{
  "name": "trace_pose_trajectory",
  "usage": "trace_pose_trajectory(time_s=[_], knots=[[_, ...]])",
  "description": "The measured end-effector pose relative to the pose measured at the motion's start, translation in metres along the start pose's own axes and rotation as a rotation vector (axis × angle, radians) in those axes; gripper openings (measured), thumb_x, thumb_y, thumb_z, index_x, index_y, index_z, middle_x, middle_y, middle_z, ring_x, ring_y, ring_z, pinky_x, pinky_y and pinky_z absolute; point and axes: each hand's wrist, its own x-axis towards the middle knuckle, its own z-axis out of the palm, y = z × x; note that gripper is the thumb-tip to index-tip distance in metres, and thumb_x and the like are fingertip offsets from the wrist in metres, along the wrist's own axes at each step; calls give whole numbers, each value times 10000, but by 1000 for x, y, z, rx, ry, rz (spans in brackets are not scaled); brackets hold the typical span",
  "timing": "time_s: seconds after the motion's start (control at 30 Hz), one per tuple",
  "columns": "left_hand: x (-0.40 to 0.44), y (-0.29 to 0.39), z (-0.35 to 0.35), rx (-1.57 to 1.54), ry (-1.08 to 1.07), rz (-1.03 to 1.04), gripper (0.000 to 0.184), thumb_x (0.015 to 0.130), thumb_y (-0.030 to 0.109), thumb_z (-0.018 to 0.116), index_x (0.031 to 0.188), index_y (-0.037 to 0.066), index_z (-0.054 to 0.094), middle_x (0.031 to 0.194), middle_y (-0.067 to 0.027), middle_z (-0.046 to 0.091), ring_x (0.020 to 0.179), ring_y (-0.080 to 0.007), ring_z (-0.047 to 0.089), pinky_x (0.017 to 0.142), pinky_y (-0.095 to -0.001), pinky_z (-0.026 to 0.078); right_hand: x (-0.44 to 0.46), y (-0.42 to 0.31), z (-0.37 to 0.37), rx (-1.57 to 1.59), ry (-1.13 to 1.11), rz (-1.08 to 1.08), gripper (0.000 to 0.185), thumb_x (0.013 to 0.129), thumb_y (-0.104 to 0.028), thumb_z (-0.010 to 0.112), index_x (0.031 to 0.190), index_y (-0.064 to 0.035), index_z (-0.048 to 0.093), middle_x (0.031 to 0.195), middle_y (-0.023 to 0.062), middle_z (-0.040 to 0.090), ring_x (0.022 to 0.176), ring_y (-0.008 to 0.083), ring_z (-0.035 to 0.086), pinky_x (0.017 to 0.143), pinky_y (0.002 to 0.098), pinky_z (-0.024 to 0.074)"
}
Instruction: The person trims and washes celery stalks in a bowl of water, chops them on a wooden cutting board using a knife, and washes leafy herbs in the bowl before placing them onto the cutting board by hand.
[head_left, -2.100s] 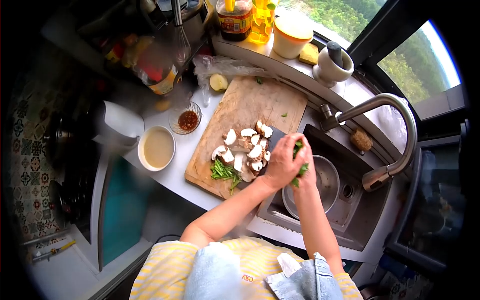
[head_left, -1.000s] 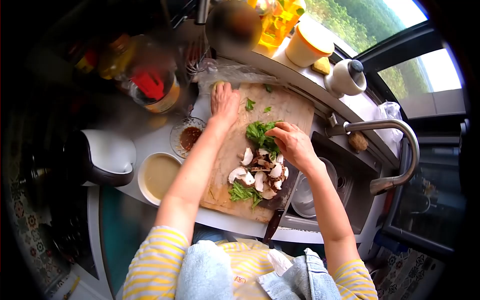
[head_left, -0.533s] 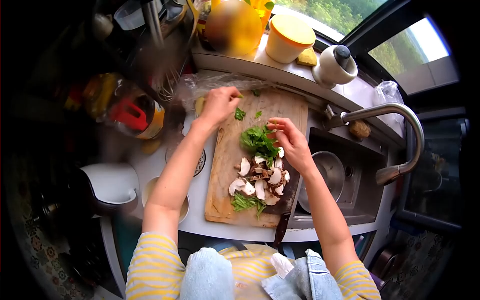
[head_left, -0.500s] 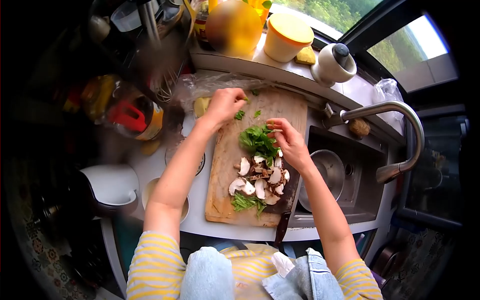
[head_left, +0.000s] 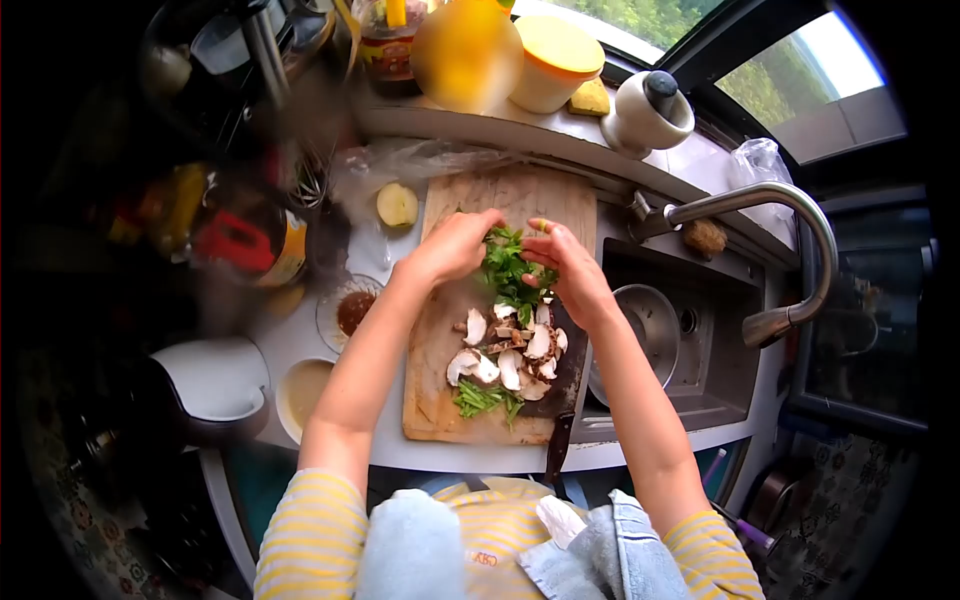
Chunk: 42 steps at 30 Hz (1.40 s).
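A bunch of green leafy herbs [head_left: 508, 268] lies at the middle of the wooden cutting board [head_left: 430, 400], between my two hands. My left hand [head_left: 462, 243] is closed at its left side, fingers together against the leaves. From the right, my right hand [head_left: 570, 268] curls round the same leaves, thumb low and fingertips up. Just below them are cut mushroom pieces [head_left: 510, 368], white and brown. Chopped green stems [head_left: 484, 398] form a small pile near the board's front. A dark-handled knife [head_left: 560, 440] rests at the front right corner, its handle past the edge.
Right of the board is a sink [head_left: 735, 385] with a metal bowl [head_left: 650, 330] under a curved faucet [head_left: 815, 235]. To the left stand a glass bowl of brown sauce [head_left: 352, 308], a pale bowl [head_left: 300, 395] and a cut, pale yellow piece [head_left: 397, 205]. A mortar [head_left: 645, 115] sits on the ledge.
My left hand has come down and right from the board's far end to the herbs. My right hand has closed in on them. The small loose leaf bits no longer show at the far end.
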Motion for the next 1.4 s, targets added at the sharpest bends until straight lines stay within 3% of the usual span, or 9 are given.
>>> trace_pose_trajectory(time_s=[0.23, 0.53, 0.67, 0.83, 0.93, 1.03, 1.13, 1.27, 1.4], knots=[[-28, 55, 38, -73, 518, 273, 110, 716, 111, 606, 819, 73, 608, 865, -96, 581, 907, -262, 524, 814, -366, 424, -4, 0, 7, 359, -92, 83, 679, 846, -614, 286, 1288, -101, 343, 1107, 106, 507, 1020, 218, 466, 867, 401, 376], [-62, 67, 37, -61, 383, 376, 304, 662, 132, 662, 947, 85, 565, 992, -78, 561, 946, -252, 526, 827, -351, 439, -7, -16, 6, 549, -158, 153, 645, 834, -578, 385, 1253, -88, 360, 1247, 245, 337, 1064, 313, 439, 903, 435, 367], [-56, 63, 40, -51, 375, 400, 235, 663, 50, 635, 889, 81, 581, 884, -51, 598, 823, -217, 587, 730, -312, 480, -11, -18, 5, 413, -171, 129, 572, 846, -519, 430, 1215, -83, 445, 1152, 140, 467, 1003, 264, 497, 859, 399, 406], [-61, 69, 33, -334, 272, 270, 156, 715, 30, 612, 871, 38, 620, 794, -52, 643, 687, -127, 613, 652, -249, 490, -27, -38, -7, 16, -294, 68, 482, 867, -403, 477, 1247, -109, 428, 1167, 79, 468, 1029, 176, 494, 793, 331, 474], [-65, 69, 35, -918, 206, -154, 112, 756, 54, 601, 856, 5, 615, 722, 2, 608, 660, -63, 569, 606, -201, 474, -35, -47, -11, -64, -302, 60, 500, 880, -430, 437, 1275, -126, 396, 1231, 86, 435, 1087, 181, 458, 830, 358, 453], [-54, 32, 56, -343, 422, -301, 193, 714, 73, 628, 904, 40, 623, 808, -47, 630, 706, -142, 592, 648, -254, 481, -36, -41, -16, -27, -323, -27, 532, 884, -468, 397, 1297, -134, 366, 1298, 113, 364, 1149, 239, 401, 827, 412, 450], [-57, 33, 71, 490, 611, -49, 224, 696, 94, 629, 917, 56, 621, 888, -94, 603, 768, -215, 590, 714, -288, 473, -22, -18, -24, 28, -321, 18, 665, 846, -583, 351, 1362, -181, 231, 1385, 105, 249, 1234, 280, 295, 898, 441, 390], [-59, 96, 56, -258, 460, -306, 219, 747, 138, 609, 943, 41, 593, 893, -73, 620, 818, -175, 608, 722, -284, 476, -28, -16, -13, 112, -401, -62, 708, 819, -654, 278, 1368, -212, 213, 1403, 82, 209, 1246, 264, 277, 912, 465, 365], [-48, 73, 76, -701, 479, -229, 207, 705, 97, 648, 891, 22, 596, 798, -62, 633, 728, -116, 591, 676, -264, 476, -33, -21, -5, 85, -447, -106, 732, 808, -677, 248, 1370, -207, 213, 1406, 66, 207, 1251, 245, 271, 916, 449, 365]])
